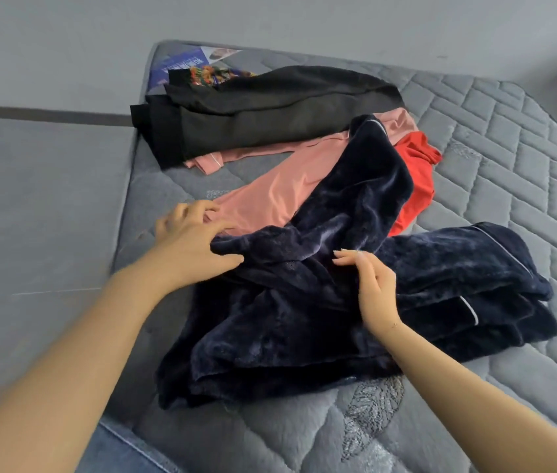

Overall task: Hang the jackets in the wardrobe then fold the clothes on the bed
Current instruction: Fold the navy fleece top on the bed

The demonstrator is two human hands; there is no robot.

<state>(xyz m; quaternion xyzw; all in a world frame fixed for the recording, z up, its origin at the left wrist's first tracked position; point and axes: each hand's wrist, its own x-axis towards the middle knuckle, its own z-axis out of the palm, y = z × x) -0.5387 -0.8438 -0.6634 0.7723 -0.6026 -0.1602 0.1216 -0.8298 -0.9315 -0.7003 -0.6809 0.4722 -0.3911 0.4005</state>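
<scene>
- Midway, by the look of it: no wardrobe and no hangers are in view, so whether the jackets are hung cannot be told, and the folding on the bed [495, 138] appears barely begun.
- Nearest the camera, a navy plush garment [304, 319] with pale piping lies rumpled across the quilted grey mattress, spreading from the centre toward 4 o'clock, one arm or leg of it running up toward 1 o'clock.
- At 9 o'clock of that garment, the left hand [192, 240] pinches its edge, thumb below and fingers [198, 208] curled over the fold; motion blur hides finer detail.
- At the centre, the right hand [372, 288] rests on the plush with its fingers straight and relaxed, touching the cloth rather than gripping it.
- Beneath the navy piece, a pink garment [270, 192] stretches toward 11 o'clock, unfolded, and a red garment [413, 179] shows at 2 o'clock, bunched and partly covered.
- Farther off, at 12 o'clock, a black garment [253, 110] lies in a loose heap, overlapping a printed blue label [174, 68] at the mattress corner.
- Judging from this, four pieces remain to fold; none sits in a neat stack.
- Soft and slippery-looking, the navy plush will likely need smoothing flat before any crease holds.
</scene>
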